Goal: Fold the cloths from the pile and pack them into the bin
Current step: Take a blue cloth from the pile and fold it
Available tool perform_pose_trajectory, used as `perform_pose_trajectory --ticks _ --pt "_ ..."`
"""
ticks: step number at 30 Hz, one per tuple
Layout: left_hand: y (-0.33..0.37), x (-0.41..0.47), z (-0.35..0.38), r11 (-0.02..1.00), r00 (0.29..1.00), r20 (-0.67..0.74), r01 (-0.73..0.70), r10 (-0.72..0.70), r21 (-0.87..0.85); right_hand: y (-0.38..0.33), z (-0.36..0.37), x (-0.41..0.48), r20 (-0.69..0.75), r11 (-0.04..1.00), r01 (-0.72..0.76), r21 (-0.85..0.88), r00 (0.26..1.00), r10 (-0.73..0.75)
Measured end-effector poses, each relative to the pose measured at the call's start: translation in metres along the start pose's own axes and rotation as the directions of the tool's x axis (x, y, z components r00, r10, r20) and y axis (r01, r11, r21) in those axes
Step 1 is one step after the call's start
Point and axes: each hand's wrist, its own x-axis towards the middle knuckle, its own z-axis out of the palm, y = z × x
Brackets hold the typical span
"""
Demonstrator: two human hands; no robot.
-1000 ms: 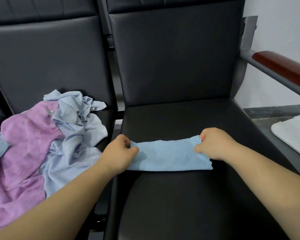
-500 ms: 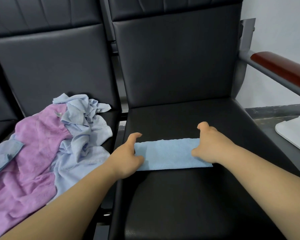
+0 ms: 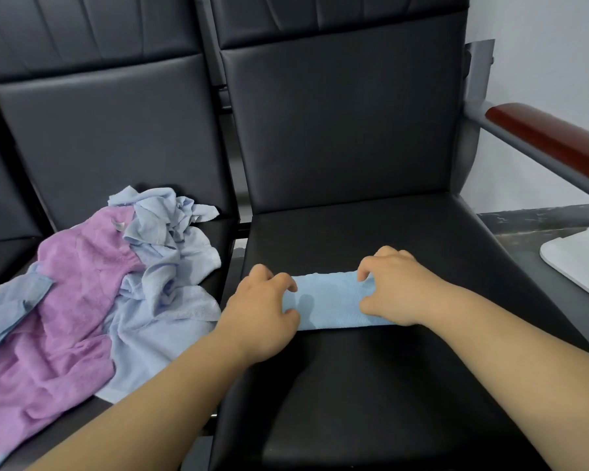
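Two pinches, one cloth (image 3: 330, 300).
I see left hand (image 3: 262, 311) and right hand (image 3: 400, 288), fingers curled, pinching the cloth's ends on the seat (image 3: 371, 229); the pile (image 3: 92, 287) lies left of that seat.

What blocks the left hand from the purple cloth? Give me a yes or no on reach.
Probably yes: nothing stands between. The purple cloth lies on the next seat, beside the left hand. But its fingers grip the folded blue cloth and must let go first.
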Motion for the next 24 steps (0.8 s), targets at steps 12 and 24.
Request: perform_pose_trajectory --ticks 12,24 --pt "0.008 0.002 0.013 0.977 0.984 0.147 -0.123 0.098 0.175 -0.014 -0.002 -0.012 0.266 0.995 -0.020 -0.101 0.963 0.047" --pt "0.024 -0.022 0.012 0.877 0.936 0.334 0.064 0.113 -0.475 -0.017 -0.008 -0.020 0.360 0.995 0.005 0.100 0.932 -0.041"
